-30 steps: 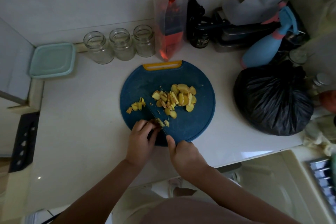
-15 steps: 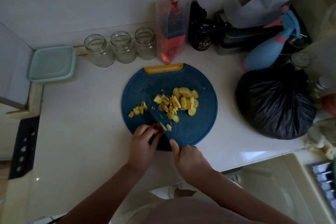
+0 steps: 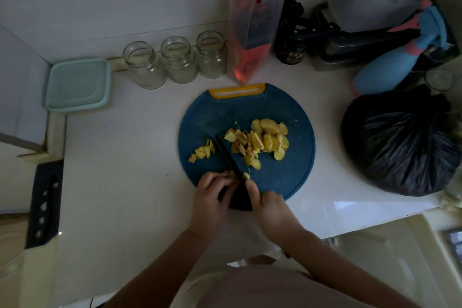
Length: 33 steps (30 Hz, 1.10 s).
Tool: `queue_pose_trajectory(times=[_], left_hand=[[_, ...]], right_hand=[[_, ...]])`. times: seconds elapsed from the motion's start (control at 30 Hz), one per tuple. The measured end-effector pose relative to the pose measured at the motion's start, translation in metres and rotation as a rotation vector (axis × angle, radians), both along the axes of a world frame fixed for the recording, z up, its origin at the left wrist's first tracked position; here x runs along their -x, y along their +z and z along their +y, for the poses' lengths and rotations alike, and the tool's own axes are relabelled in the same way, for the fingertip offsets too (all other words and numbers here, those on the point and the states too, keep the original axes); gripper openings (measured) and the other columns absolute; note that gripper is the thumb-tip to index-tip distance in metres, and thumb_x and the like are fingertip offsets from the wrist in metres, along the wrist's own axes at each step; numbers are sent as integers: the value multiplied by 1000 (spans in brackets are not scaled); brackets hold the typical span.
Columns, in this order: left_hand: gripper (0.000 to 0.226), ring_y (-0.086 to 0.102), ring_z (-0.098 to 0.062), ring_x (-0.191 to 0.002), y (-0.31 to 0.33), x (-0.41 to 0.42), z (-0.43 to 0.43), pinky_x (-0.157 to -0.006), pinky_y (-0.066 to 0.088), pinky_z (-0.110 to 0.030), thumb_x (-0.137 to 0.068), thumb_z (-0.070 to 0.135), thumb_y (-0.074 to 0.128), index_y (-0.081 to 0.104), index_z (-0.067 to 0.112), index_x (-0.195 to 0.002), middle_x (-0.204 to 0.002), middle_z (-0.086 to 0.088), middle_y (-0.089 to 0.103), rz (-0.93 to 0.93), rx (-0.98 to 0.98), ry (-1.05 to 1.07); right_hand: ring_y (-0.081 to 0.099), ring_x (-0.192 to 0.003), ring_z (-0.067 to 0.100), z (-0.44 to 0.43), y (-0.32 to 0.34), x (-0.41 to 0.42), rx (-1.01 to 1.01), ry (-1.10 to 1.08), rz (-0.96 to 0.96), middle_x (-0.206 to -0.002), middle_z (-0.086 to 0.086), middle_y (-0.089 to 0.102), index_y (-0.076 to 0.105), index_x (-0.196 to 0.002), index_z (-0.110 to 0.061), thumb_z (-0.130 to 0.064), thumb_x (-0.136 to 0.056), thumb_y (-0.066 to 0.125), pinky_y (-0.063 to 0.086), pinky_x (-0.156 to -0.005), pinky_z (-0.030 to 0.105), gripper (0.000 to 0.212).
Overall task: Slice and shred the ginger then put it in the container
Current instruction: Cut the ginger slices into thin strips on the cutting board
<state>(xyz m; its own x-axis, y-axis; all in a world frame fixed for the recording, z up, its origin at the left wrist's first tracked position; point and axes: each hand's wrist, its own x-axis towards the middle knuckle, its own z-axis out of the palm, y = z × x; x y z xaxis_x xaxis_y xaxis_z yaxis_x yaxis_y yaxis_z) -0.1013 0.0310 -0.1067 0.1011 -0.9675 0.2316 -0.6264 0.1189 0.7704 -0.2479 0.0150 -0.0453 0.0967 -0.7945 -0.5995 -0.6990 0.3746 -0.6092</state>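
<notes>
- The left hand (image 3: pixel 212 197) lies at the near edge of the round dark-blue cutting board with a yellow handle slot (image 3: pixel 275 177), forearm coming in from the lower left. Its fingers are curled with the tips pinning a small yellow ginger piece (image 3: pixel 231 173) against the board.
- The right hand (image 3: pixel 268 207) reaches in from the lower right and is closed round the handle of a dark-bladed knife (image 3: pixel 228 155). One finger is stretched forward towards the blade, and the handle itself is hidden by the hand.
- The blade runs diagonally up and to the left from between the two hands, just beside the left fingertips. Whether its edge touches the board cannot be told.
- A heap of pale yellow ginger slices (image 3: pixel 262 140) sits right of the blade near the board's middle, and a smaller cluster of thin cut ginger strips (image 3: pixel 202 151) lies left of the blade.
- The square mint-green lidded container (image 3: pixel 77 84) stands well apart from the board at the far left of the white countertop (image 3: pixel 125 182), with its lid on.
- Three clear glass jars (image 3: pixel 178 60) stand in a row behind the board.
- A tied black plastic bag (image 3: pixel 400 142) sits to the board's right.
</notes>
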Motion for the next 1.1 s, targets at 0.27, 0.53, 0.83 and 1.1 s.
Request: queue_pose_trajectory(times=[0.27, 0.53, 0.83, 1.1], left_hand=[[24, 58, -4, -94, 2, -1, 2, -88, 44, -9, -86, 27, 62, 73, 6, -90, -92, -6, 61, 30, 8, 29], [23, 60, -9, -85, 0, -1, 4, -78, 46, -14, -86, 26, 62, 72, 6, -87, -88, -4, 63, -5, 48, 36], [25, 54, -9, -79, 0, 0, 4, -73, 40, -11, -86, 22, 57, 69, 2, -78, -81, -7, 60, -65, 73, 37], [24, 53, -8, -75, -3, -2, 4, -68, 40, -11, -85, 21, 58, 68, 3, -73, -78, -6, 60, -69, 55, 34]], right_hand=[[48, -53, 10, 7, 14, 18, 93, 19, -70, -57, 8, 51, 49, -63, 0, -65, -88, 25, 42, -60, 32, 74], [50, -62, 14, 25, 6, 21, 94, 65, -2, -58, 1, 48, 42, -55, -16, -57, -96, 31, 38, -65, 29, 59], [60, -78, 25, 33, 5, 11, 68, 88, 89, -67, 2, 52, 43, -61, -18, -62, -95, 24, 45, -73, 35, 59], [59, -80, 24, 26, 9, -2, 0, 114, 187, -73, 5, 55, 42, -64, -18, -60, -98, 22, 44, -70, 32, 58]])
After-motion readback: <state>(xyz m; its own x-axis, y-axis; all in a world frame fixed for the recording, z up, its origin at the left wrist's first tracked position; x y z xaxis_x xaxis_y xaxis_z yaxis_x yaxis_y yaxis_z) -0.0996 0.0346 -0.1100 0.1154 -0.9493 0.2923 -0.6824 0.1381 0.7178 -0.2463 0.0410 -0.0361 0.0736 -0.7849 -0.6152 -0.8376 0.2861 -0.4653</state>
